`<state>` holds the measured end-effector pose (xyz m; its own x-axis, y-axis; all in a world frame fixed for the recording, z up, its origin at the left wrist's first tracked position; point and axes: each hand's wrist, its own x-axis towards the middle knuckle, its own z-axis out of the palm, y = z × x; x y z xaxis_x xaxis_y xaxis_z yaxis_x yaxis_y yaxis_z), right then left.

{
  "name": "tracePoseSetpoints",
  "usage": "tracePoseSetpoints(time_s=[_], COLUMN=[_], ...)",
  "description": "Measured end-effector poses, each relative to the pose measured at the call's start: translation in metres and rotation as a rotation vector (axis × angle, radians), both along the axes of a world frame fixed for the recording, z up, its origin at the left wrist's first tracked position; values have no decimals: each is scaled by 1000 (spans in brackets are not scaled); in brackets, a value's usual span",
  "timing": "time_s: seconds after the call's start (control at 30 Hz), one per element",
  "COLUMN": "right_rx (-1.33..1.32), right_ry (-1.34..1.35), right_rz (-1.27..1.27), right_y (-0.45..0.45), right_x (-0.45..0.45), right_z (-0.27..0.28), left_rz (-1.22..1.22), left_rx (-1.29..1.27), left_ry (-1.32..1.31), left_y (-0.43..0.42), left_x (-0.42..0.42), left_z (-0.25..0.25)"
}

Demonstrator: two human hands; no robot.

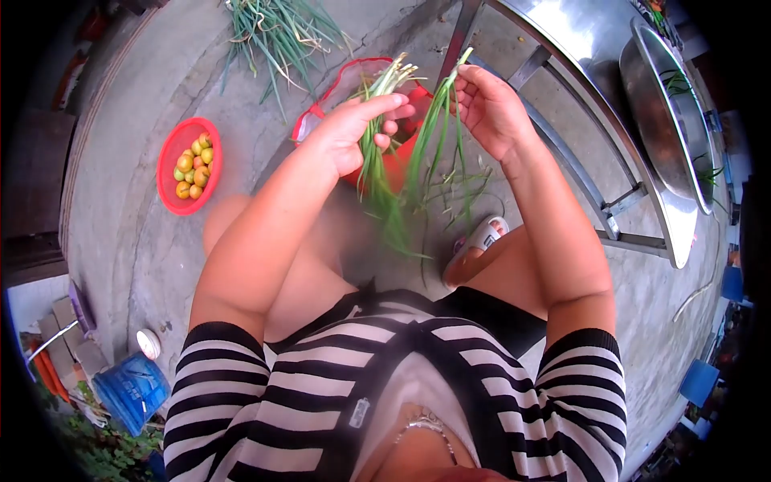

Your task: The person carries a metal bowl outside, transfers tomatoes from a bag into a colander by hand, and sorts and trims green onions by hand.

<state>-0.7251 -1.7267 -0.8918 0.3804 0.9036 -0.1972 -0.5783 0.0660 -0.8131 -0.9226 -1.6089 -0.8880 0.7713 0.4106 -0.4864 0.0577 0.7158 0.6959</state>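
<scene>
My left hand (347, 135) is closed around a bunch of green onions (371, 173), pale root ends up and green leaves hanging down. To its right, my right hand (494, 111) pinches a few more green onions (434, 124) near their white end between thumb and fingers. Their long leaves droop between my knees. Behind and below the hands is a red bag or container (389, 167) with a mesh-like rim, partly hidden by the leaves. A larger heap of green onions (277, 36) lies on the concrete floor ahead, to the left.
A red plastic basket (164, 173) of small yellow-orange fruit (193, 165) sits on the floor at left. At right stands a metal table (562, 28) holding a steel basin (654, 120) with some greens. A blue bucket (132, 394) is at lower left.
</scene>
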Motion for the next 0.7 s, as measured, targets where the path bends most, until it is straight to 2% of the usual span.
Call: tracePoseSetpoints(time_s=[0.23, 0.3, 0.37, 0.4, 0.5, 0.57, 0.63, 0.7], right_rx=[91, 71, 39, -38, 50, -84, 11, -48], right_ry=[114, 52, 53, -44, -317, -681, -760, -721], right_rz=[-56, -163, -278, -231, -9, 35, 79, 119], right_y=[-8, -10, -9, -11, -13, -13, -6, -5], right_x=[32, 30, 15, 14, 13, -22, -39, -48], right_z=[8, 18, 34, 37, 24, 39, 27, 21], left_rz=[107, 159, 71, 49, 13, 9, -55, -105], left_rx=[-31, -86, -101, -118, -116, -107, -85, -57], left_ry=[-26, -39, -127, -160, -193, -192, -252, -315], left_y=[23, 26, 29, 29, 15, 7, 5, -3], left_x=[-8, -9, -11, -11, -8, -5, -4, -1], left_z=[-10, -6, -3, 1, 12, 14, 8, 6])
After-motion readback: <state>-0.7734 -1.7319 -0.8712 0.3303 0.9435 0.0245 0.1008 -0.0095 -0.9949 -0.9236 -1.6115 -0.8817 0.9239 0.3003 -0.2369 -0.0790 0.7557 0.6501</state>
